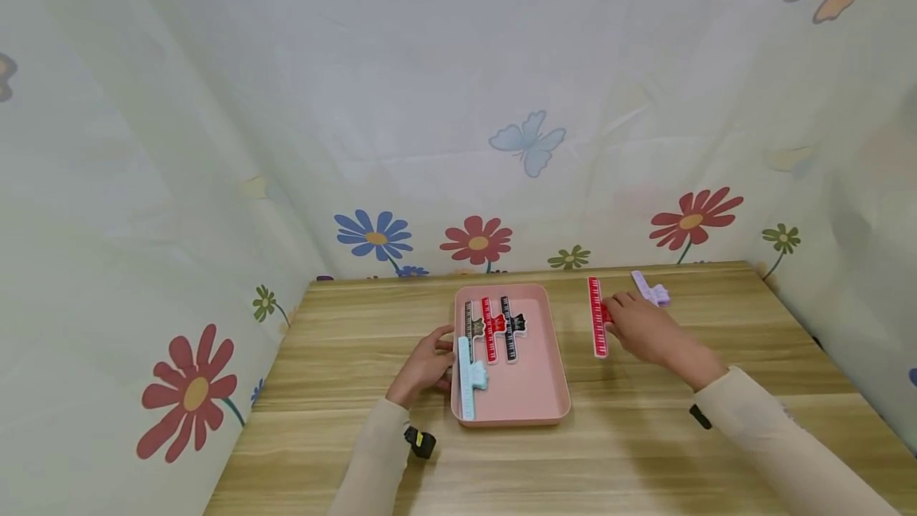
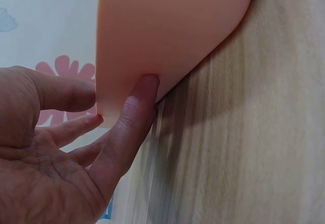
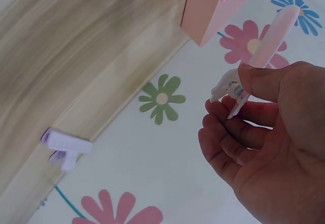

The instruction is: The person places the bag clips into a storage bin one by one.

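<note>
My right hand [image 1: 639, 330] pinches a red long-jawed clip [image 1: 598, 317] by its handle, held to the right of the pink tray [image 1: 562, 388]. In the right wrist view its pale underside [image 3: 269, 43] and handle show between thumb and fingers. At the tray's left side, the fingers of my left hand [image 1: 427, 361] touch the outer wall and rim; in the left wrist view one fingertip presses the wall [image 2: 167, 31]. Inside the tray, a brownish clip [image 1: 469, 321], another red clip [image 1: 490, 333] and a black clip [image 1: 509, 333] lie in a row. A light blue clip [image 1: 467, 381] lies nearer, along the left wall.
A lilac clip [image 1: 648, 291] lies on the wooden table [image 1: 344, 357] beyond my right hand, near the back edge. White cloth [image 1: 430, 102] printed with flowers and butterflies hangs behind and at both sides of the table.
</note>
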The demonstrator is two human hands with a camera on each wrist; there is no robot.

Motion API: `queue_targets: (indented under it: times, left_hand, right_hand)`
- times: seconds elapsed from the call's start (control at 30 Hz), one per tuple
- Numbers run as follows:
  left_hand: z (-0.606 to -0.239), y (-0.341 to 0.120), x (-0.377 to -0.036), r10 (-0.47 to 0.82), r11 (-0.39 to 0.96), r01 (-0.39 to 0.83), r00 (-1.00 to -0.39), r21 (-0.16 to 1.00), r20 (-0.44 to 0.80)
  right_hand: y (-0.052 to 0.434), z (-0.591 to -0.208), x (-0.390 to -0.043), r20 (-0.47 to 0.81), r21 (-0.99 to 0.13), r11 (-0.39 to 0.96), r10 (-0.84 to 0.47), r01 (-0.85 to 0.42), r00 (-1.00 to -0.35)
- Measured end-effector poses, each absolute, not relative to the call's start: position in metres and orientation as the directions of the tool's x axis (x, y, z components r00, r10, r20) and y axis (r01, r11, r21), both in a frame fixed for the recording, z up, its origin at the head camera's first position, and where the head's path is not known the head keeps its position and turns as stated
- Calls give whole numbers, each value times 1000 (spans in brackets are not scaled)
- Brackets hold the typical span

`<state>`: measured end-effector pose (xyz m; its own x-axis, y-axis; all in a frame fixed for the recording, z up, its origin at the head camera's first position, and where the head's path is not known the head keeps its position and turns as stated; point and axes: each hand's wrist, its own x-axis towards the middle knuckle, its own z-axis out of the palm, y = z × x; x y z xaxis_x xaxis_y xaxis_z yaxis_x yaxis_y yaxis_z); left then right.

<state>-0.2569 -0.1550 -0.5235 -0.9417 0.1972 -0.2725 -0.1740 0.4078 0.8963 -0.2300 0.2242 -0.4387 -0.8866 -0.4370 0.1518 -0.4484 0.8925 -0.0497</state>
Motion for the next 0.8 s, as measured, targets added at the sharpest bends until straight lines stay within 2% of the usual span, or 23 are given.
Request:
queue_targets:
  times: [0.27, 0.8]
  left_hand:
    - [-525, -156, -256, 202, 407, -168, -942, 898, -268]
    - [-518, -155, -254, 205, 391, -181, -939, 902, -278]
  right_hand:
    - [208, -437, -228, 182, -7, 876, -473, -482, -862]
    - [176, -439, -231, 191, -22, 849, -514, -528, -836]
